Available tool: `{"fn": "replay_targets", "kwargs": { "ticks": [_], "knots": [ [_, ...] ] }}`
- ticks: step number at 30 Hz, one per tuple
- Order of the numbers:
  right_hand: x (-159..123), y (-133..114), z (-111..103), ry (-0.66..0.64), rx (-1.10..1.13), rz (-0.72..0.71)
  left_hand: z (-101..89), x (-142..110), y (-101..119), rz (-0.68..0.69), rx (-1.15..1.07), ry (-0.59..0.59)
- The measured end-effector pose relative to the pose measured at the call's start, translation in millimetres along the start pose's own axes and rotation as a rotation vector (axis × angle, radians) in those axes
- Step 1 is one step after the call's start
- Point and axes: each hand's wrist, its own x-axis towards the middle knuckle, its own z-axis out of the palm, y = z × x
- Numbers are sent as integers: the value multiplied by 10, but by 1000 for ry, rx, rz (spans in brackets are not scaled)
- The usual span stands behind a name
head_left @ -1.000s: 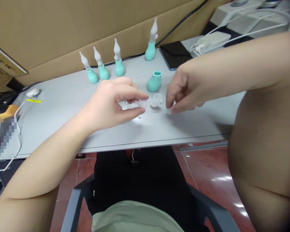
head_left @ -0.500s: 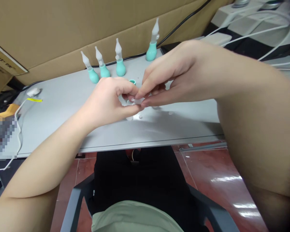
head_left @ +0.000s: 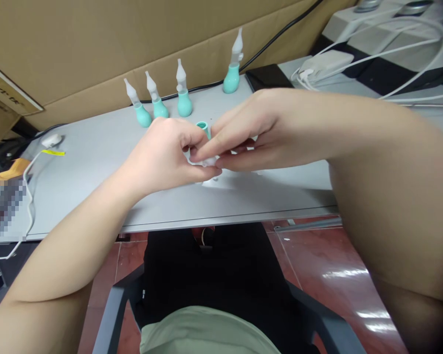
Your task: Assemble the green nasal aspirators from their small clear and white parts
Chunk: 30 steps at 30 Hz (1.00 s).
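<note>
Both hands meet over the near part of the desk. Thumb and fingers of my left hand [head_left: 166,152] are closed around a small translucent white plastic piece [head_left: 209,162], mostly hidden by the fingers. Against that same piece, the fingertips of my right hand [head_left: 256,132] are pinched from the right. Just behind the fingers stands a teal rubber bulb [head_left: 202,126] with its open mouth upward. A small white part [head_left: 215,179] lies on the desk below my left thumb.
Along the cardboard wall stand several teal bulb nasal aspirators [head_left: 184,102] with clear nozzles; one aspirator [head_left: 231,78] is apart to the right. A black flat object [head_left: 268,77], a white adapter [head_left: 327,64] and cables lie at the right. A white device [head_left: 51,141] sits at left.
My right hand has shifted left and slightly down, its fingertips now over the white piece by my left hand. More of the teal bulb's mouth shows. My left hand has barely moved.
</note>
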Motion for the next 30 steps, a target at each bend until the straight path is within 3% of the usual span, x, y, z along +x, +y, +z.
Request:
{"fn": "replay_targets", "kwargs": {
  "ticks": [3, 6, 9, 12, 16, 18, 19, 23, 26, 30],
  "knots": [
    [15, -8, -4, -55, 37, 16, -11, 8, 31, 67, -17, -23],
    [-2, -21, -32, -24, 40, 6, -52, 47, 94, 32, -21, -93],
    [-56, -57, -112, 21, 23, 84, -114, 92, 136, 97, -7, -85],
    [-81, -124, -215, -33, -1, 331, -225, 117, 151, 140, -4, 18],
    [0, -187, -261, -280, -169, 758, -481, 117, 173, 74, -75, 167],
    [45, -162, -226, -381, -200, 870, -633, 119, 219, 44, -81, 194],
    [56, -132, -202, -406, -195, 903, -707, 124, 259, -38, -58, 154],
    [-9, 48, -138, -403, -144, 930, -926, 156, 478, -283, 36, -88],
    [-125, 159, -179, -365, -134, 842, -974, 130, 549, -305, 126, -218],
    [-202, 150, -296, -223, -90, 613, -979, -8, 365, -272, 153, -235]
  ]
}}
